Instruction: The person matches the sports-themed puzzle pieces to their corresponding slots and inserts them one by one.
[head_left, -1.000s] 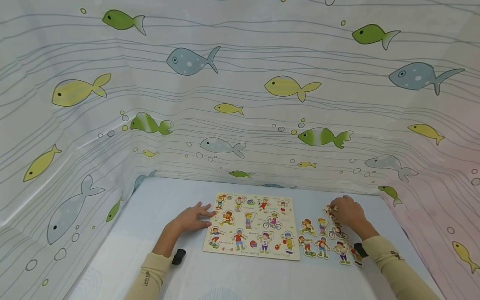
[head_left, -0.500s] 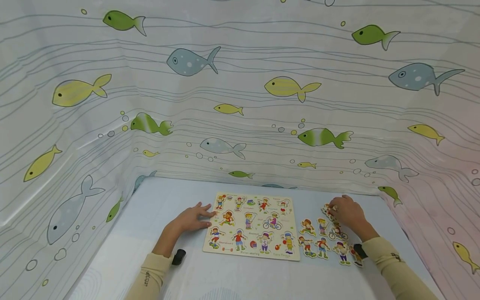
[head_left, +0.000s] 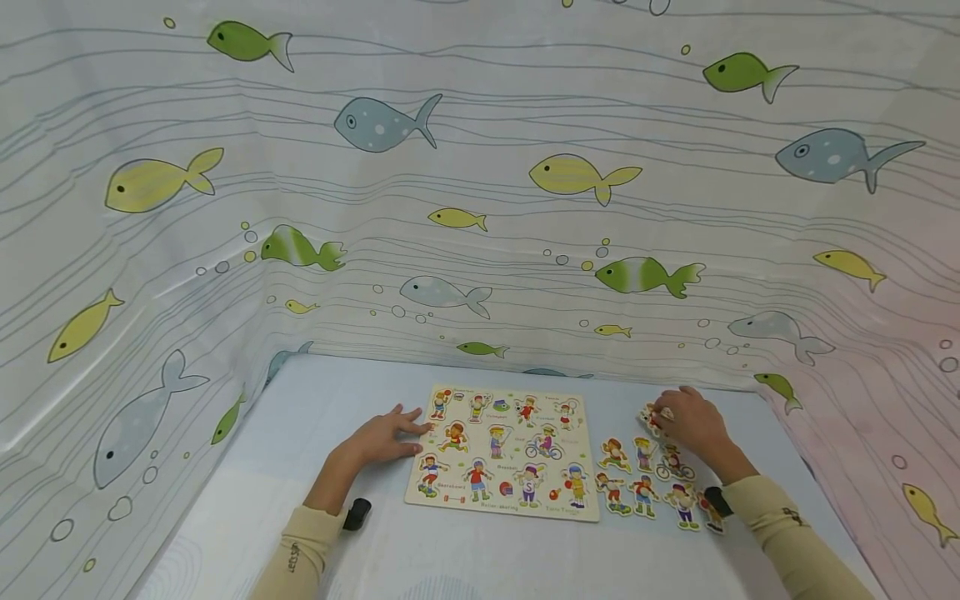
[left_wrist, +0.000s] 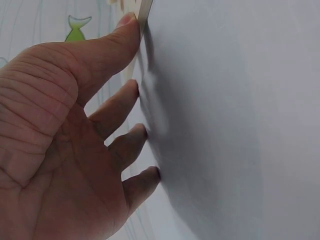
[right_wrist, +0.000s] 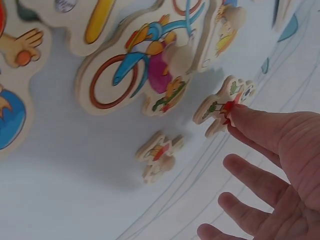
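My right hand pinches a small wooden puzzle piece between thumb and forefinger, its other fingers spread apart. The piece shows a figure with a football and is tilted close over the table. Beside it lie a cyclist piece with a round knob and a smaller knobbed piece. On the other side, my left hand rests with spread fingers at the left edge of a puzzle board printed with sports figures. In the left wrist view its thumb touches the board's edge and the fingertips meet the table.
Right of the board lie several loose figure pieces, among them a runner, a skateboarder and a baseball player. The right wrist camera partly covers another piece. A fish-patterned sheet encloses the table.
My right hand has shifted slightly to the left with the football piece, which now sits a little farther from the cyclist piece. The left hand and the board have stayed put.
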